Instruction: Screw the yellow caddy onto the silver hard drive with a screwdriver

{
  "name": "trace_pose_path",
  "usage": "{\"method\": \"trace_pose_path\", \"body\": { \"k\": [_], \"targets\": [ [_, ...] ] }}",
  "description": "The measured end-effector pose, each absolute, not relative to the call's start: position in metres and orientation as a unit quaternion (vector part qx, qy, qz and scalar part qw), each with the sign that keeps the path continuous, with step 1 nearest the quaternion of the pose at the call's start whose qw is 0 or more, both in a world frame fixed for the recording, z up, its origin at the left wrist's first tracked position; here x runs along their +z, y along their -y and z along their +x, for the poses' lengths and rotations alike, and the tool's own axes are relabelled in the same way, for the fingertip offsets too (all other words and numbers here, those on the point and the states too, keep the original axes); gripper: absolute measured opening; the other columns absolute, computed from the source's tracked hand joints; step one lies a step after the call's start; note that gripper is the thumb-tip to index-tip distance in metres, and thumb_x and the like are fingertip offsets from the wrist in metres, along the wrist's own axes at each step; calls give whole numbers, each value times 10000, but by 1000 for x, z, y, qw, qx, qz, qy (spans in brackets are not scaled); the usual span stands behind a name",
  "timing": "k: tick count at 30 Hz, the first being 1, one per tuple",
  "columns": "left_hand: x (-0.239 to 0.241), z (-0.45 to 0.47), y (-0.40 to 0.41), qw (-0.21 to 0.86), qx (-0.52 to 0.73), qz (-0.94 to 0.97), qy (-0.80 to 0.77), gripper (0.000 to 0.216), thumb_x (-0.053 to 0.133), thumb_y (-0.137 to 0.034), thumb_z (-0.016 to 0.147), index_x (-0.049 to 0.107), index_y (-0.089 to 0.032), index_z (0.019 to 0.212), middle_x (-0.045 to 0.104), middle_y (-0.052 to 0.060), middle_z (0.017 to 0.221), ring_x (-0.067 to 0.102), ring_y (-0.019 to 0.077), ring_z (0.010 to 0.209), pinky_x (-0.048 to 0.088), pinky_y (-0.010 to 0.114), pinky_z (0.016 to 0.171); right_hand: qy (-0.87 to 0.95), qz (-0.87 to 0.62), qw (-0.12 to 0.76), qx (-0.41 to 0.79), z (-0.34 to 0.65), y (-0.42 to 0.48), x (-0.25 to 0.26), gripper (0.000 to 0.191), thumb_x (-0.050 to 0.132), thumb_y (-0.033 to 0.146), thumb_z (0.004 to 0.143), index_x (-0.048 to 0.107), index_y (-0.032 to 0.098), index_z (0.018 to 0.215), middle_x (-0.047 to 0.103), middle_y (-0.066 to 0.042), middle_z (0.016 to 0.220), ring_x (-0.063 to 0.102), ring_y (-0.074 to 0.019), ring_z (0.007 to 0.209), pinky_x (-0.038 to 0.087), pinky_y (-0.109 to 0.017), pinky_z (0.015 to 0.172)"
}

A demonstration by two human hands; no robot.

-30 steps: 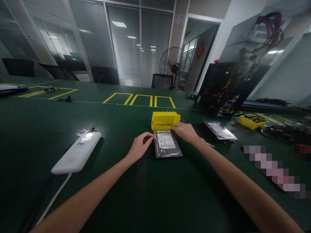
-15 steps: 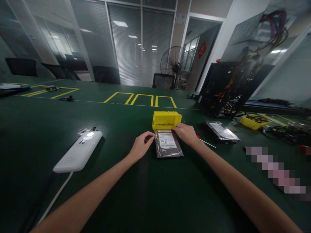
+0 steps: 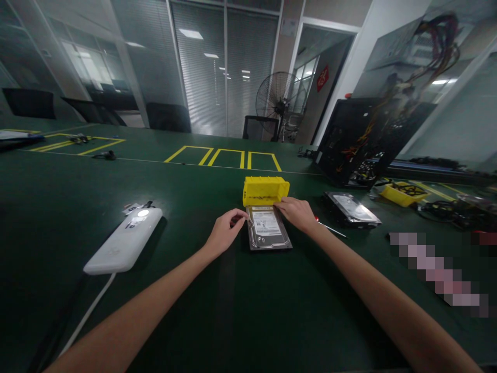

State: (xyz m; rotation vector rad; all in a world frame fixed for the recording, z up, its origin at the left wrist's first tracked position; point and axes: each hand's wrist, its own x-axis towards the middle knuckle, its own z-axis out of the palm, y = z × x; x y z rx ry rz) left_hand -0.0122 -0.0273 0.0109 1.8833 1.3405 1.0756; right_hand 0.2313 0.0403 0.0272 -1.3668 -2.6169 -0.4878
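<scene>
A hard drive [image 3: 267, 228] with a white label lies flat on the green table in front of me. Just behind it a small yellow bin [image 3: 266, 187] faces me with its opening, and small dark bits show inside. At the drive's left edge my left hand [image 3: 227, 227] is closed, thumb and fingertips pinched together; whatever they hold is too small to make out. My right hand [image 3: 298, 212] is closed at the bin's front right corner, over the far right end of the drive, its fingertips partly hidden.
Right of my right hand lie a screwdriver [image 3: 332, 228] and a second hard drive [image 3: 352, 208]. Further back stand an open black computer case [image 3: 349, 142] and another yellow bin [image 3: 404, 195] holding dark parts. On the left lies a white power bank [image 3: 124, 241] with a cable.
Both hands keep their places at the drive and the bin. The whole view has shifted very slightly; nothing else has visibly moved.
</scene>
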Motion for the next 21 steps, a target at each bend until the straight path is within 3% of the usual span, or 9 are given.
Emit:
{"method": "trace_pose_path", "body": {
  "k": [16, 21],
  "targets": [
    [11, -13, 28, 302, 412, 703, -495, 171, 470, -222, 873, 626, -190, 937, 652, 43, 1032, 598, 182, 942, 477, 330, 817, 858, -482, 95, -153, 231, -36, 26, 297, 412, 259, 917, 620, 224, 1126, 670, -46, 1111, 632, -194, 981, 441, -253, 618],
    [12, -12, 29, 300, 417, 704, -491, 170, 467, -210, 873, 624, -184, 932, 652, 42, 1017, 602, 175, 924, 476, 318, 807, 861, -475, 97, -151, 232, -37, 25, 276, 404, 270, 919, 653, 235, 1031, 688, -31, 1057, 640, -184, 933, 426, -250, 598]
  ]
}}
